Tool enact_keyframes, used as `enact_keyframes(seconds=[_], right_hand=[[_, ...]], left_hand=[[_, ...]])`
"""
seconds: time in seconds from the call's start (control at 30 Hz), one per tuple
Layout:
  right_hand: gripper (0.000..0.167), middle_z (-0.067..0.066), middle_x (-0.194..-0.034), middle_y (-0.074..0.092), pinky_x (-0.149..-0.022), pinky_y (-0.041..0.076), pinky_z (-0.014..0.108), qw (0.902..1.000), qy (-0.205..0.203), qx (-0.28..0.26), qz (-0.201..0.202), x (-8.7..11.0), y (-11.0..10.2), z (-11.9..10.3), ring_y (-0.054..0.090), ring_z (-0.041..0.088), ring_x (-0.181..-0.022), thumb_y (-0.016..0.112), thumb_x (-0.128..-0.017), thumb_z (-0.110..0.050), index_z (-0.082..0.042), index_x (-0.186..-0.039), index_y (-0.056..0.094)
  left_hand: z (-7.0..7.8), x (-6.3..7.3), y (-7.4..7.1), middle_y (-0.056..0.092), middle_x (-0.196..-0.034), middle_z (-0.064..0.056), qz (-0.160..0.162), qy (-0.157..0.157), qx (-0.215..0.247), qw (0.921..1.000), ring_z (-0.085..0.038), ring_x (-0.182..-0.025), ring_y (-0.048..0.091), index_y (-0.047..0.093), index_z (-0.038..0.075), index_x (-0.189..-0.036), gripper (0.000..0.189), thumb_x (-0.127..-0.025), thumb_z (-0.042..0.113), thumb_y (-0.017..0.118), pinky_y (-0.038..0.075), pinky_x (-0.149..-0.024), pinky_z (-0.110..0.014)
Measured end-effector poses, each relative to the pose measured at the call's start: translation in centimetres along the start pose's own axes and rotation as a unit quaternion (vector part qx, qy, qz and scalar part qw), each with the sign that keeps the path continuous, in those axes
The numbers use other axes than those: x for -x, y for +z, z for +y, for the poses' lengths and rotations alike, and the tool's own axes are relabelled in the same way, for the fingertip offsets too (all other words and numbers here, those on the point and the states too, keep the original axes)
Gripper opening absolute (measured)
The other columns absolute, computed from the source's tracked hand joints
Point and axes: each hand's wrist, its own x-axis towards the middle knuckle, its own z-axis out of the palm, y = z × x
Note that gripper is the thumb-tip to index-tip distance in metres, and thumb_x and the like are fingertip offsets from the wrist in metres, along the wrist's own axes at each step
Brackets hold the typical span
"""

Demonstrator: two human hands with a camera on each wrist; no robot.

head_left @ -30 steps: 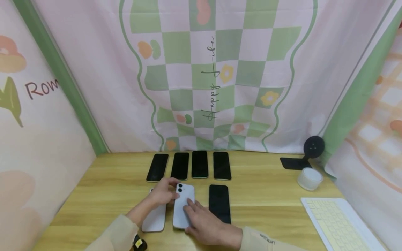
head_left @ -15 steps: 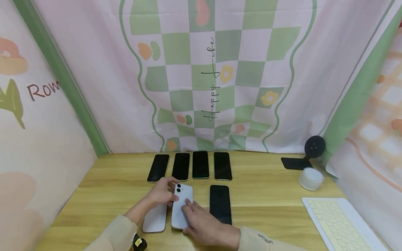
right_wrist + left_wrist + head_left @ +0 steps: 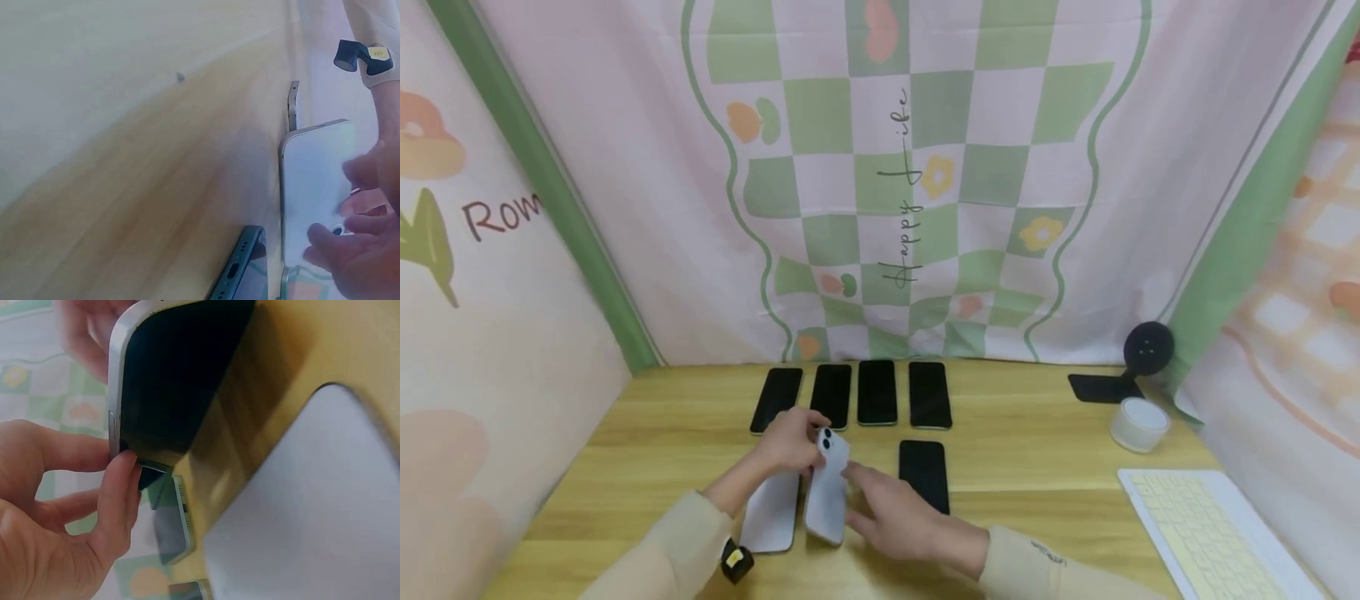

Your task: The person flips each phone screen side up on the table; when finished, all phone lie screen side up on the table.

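Note:
My left hand (image 3: 792, 440) pinches a white smartphone (image 3: 828, 496) near its top corner, beside the two camera lenses. The phone stands tilted off the table on its long side, white back towards my right hand. Its dark screen (image 3: 178, 381) faces the left wrist camera. Close by the phone's right edge is my right hand (image 3: 898, 517), fingers extended; in the right wrist view its fingertips (image 3: 322, 234) overlap the back near the lenses. A second white phone (image 3: 771, 521) lies face down under my left forearm. To the right a black-screened phone (image 3: 925, 471) lies face up, partly covered by my right hand.
Several black-screened phones, among them one at the right end (image 3: 930, 396), lie in a row along the back. At the right are a black stand (image 3: 1105, 388), a tape roll (image 3: 1140, 425) and a white keyboard (image 3: 1210, 533). Patterned curtains (image 3: 887, 183) enclose the wooden table (image 3: 1022, 467).
The held phone has tipped up from lying nearly flat onto its long side. My right hand has come off its back and moved slightly right; my left hand keeps its pinch.

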Motion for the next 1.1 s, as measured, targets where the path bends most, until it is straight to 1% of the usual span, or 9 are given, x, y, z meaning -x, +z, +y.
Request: enact_keyframes(seconds=[0.2,0.3,0.37,0.47,0.63,0.73,0.83,1.0,1.1], right_hand=[[0.050,0.027,-0.149,0.056,-0.094,0.063,0.043,0.9917,0.002,-0.117,0.053,0.5,-0.7,0.2,0.065,0.043,-0.128,0.064,-0.102,-0.018,0.003,-0.146,0.050],[0.049,0.031,-0.149,0.054,-0.092,0.064,0.042,0.9791,0.021,-0.194,0.058,0.7,-0.9,0.2,0.064,0.045,-0.127,0.062,-0.102,-0.014,0.006,-0.146,0.049],[0.051,0.034,-0.149,0.052,-0.090,0.065,0.041,0.9639,0.044,-0.257,0.052,0.8,-0.9,0.2,0.065,0.044,-0.126,0.062,-0.102,-0.012,0.007,-0.147,0.047],[0.054,0.035,-0.150,0.050,-0.086,0.066,0.041,0.9329,0.086,-0.347,0.043,0.8,-0.9,0.2,0.066,0.044,-0.124,0.061,-0.103,-0.010,0.009,-0.150,0.043],[0.059,0.034,-0.148,0.052,-0.087,0.066,0.044,0.8944,0.132,-0.425,0.043,1.0,-0.6,0.0,0.069,0.039,-0.119,0.063,-0.101,-0.007,0.009,-0.152,0.039],[0.061,0.033,-0.146,0.052,-0.089,0.066,0.043,0.8779,0.140,-0.456,0.045,1.1,-0.3,-0.4,0.071,0.032,-0.116,0.064,-0.099,-0.005,0.011,-0.152,0.038],[0.060,0.032,-0.144,0.053,-0.088,0.066,0.042,0.8716,0.141,-0.467,0.050,1.0,-0.1,-0.6,0.073,0.028,-0.111,0.064,-0.099,-0.003,0.011,-0.151,0.039],[0.060,0.032,-0.137,0.058,-0.081,0.067,0.036,0.8738,0.149,-0.457,0.072,0.7,0.2,-0.9,0.076,0.026,-0.101,0.067,-0.096,0.000,0.010,-0.150,0.041],[0.067,0.032,-0.132,0.061,-0.074,0.067,0.032,0.8749,0.163,-0.447,0.093,0.3,0.4,-1.0,0.077,0.022,-0.090,0.070,-0.092,0.004,0.009,-0.151,0.039]], left_hand=[[1.5,-0.5,-0.4,0.073,-0.082,-0.007,-0.001,0.024,-0.131,0.9911,-0.013,-0.055,0.063,0.068,0.000,-0.128,0.051,-0.076,0.001,0.068,0.053,-0.057,-0.027],[1.9,-0.6,-0.1,0.073,-0.083,-0.007,-0.004,0.035,-0.151,0.9879,-0.015,-0.061,0.057,0.068,-0.001,-0.127,0.050,-0.077,0.003,0.067,0.049,-0.060,-0.027],[1.9,-0.6,0.1,0.070,-0.085,-0.006,-0.009,0.037,-0.135,0.9901,-0.016,-0.064,0.054,0.068,0.000,-0.127,0.051,-0.076,0.002,0.068,0.047,-0.059,-0.028],[1.7,-0.6,0.6,0.068,-0.082,-0.007,-0.030,0.039,-0.077,0.9958,-0.015,-0.061,0.060,0.065,0.001,-0.130,0.052,-0.079,0.003,0.073,0.052,-0.056,-0.028],[1.2,-0.7,1.0,0.065,-0.083,-0.010,-0.079,0.037,0.038,0.9954,-0.017,-0.057,0.066,0.059,0.005,-0.137,0.053,-0.088,0.010,0.077,0.060,-0.058,-0.033],[0.9,-0.6,1.3,0.065,-0.084,-0.010,-0.088,0.032,0.065,0.9934,-0.019,-0.060,0.067,0.058,0.007,-0.138,0.051,-0.091,0.015,0.076,0.060,-0.059,-0.034],[0.8,-0.5,1.5,0.067,-0.088,-0.012,-0.082,0.035,0.069,0.9936,-0.021,-0.067,0.069,0.059,0.008,-0.137,0.048,-0.093,0.016,0.075,0.061,-0.059,-0.033],[0.9,-0.5,2.0,0.068,-0.093,-0.013,-0.074,0.030,0.061,0.9949,-0.024,-0.074,0.071,0.061,0.010,-0.139,0.046,-0.095,0.018,0.074,0.063,-0.060,-0.033],[0.8,-0.4,2.1,0.069,-0.091,-0.011,-0.074,0.026,0.055,0.9955,-0.022,-0.069,0.071,0.062,0.011,-0.139,0.045,-0.096,0.018,0.073,0.063,-0.060,-0.034]])
